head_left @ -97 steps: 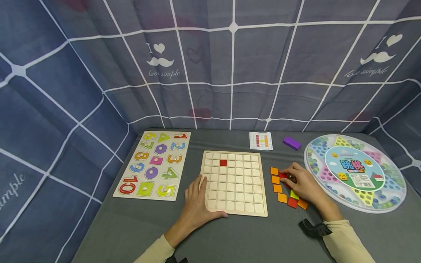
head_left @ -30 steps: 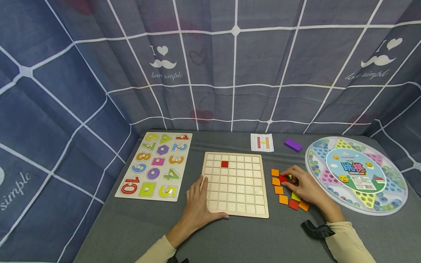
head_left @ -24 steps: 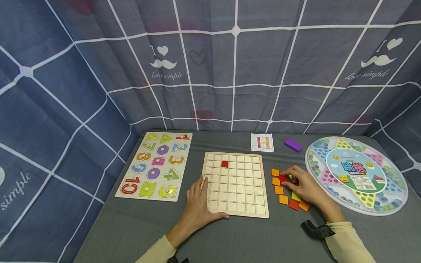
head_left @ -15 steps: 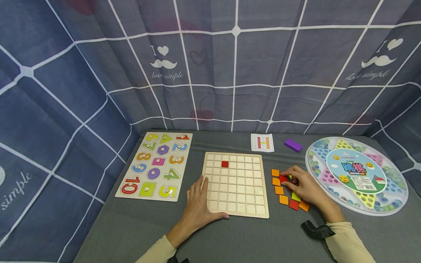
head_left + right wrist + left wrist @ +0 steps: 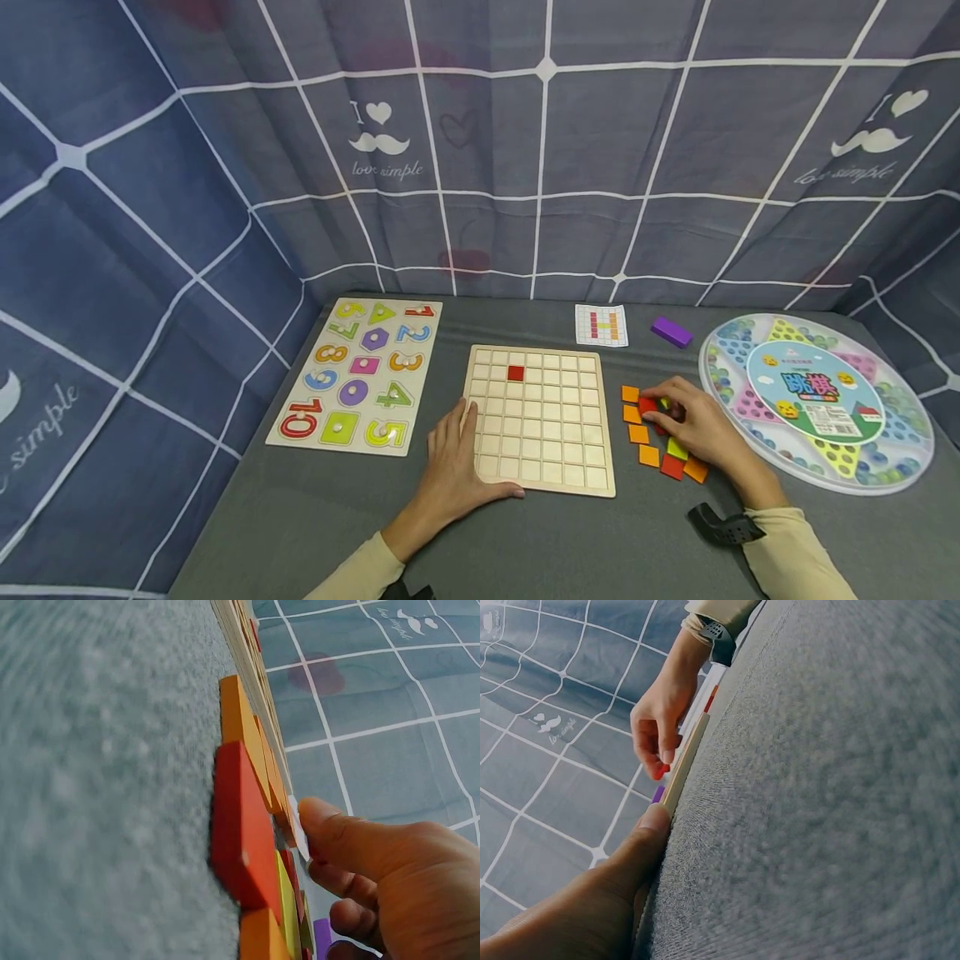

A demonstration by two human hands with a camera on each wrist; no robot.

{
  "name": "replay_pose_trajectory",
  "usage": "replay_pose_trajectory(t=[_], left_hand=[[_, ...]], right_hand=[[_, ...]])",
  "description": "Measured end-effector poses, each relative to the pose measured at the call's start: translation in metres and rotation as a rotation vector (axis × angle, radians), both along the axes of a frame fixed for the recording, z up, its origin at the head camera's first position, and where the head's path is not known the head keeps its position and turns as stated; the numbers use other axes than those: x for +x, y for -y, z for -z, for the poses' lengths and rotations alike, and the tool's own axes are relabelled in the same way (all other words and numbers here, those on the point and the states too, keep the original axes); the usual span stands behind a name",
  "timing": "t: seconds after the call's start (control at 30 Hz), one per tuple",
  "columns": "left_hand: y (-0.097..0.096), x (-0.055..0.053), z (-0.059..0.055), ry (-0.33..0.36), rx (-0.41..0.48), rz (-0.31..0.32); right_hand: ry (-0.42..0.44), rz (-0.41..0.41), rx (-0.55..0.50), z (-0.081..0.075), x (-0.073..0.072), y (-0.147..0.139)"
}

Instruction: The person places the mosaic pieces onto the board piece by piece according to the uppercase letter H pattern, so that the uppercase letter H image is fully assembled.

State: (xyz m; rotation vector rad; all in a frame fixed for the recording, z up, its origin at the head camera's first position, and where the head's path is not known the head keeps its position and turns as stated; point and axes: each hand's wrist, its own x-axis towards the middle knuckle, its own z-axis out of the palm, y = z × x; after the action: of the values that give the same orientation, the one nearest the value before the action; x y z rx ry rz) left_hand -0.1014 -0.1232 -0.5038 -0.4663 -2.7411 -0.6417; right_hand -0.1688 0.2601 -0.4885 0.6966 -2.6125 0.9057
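A wooden grid board (image 5: 540, 421) lies in the middle of the table, with one red square tile (image 5: 516, 373) in its upper part. My left hand (image 5: 453, 471) rests at the board's lower left corner. Its straight fingers lie along the left edge and its thumb along the front edge. To the board's right, my right hand (image 5: 697, 421) pinches a red tile (image 5: 662, 771) between thumb and fingertips, low over the loose tiles. Around it lie several orange tiles (image 5: 638, 434), a yellow-green tile (image 5: 677, 449) and another red tile (image 5: 244, 832). The palm hides part of this group.
A pattern card (image 5: 601, 325) and a purple block (image 5: 671, 332) lie behind the tiles. On the right is a round Chinese checkers board (image 5: 816, 404). A number and shape puzzle (image 5: 356, 379) lies at left. A grid-patterned curtain (image 5: 487, 150) stands behind.
The head view has shifted slightly. My right hand has stayed over the loose tiles, with a red tile showing more clearly at its fingertips than at first. My left hand keeps its place.
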Motion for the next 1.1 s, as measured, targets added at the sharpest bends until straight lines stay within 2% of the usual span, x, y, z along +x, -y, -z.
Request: replay_pose_trajectory(t=[0.33,0.67,0.9,1.1], left_hand=[[-0.001,-0.001,-0.001,-0.018,-0.014,-0.007],[-0.001,0.0,-0.003,0.037,-0.015,-0.022],[-0.001,0.0,-0.005,0.061,0.001,-0.017],[0.0,0.0,-0.004,0.041,-0.019,-0.016]], right_hand=[[-0.031,-0.033,-0.053,-0.006,-0.006,0.022],[-0.035,-0.129,-0.081,-0.025,-0.022,0.091],[-0.001,-0.123,-0.035,-0.037,-0.03,0.136],[0.067,-0.106,-0.03,-0.036,-0.041,0.157]])
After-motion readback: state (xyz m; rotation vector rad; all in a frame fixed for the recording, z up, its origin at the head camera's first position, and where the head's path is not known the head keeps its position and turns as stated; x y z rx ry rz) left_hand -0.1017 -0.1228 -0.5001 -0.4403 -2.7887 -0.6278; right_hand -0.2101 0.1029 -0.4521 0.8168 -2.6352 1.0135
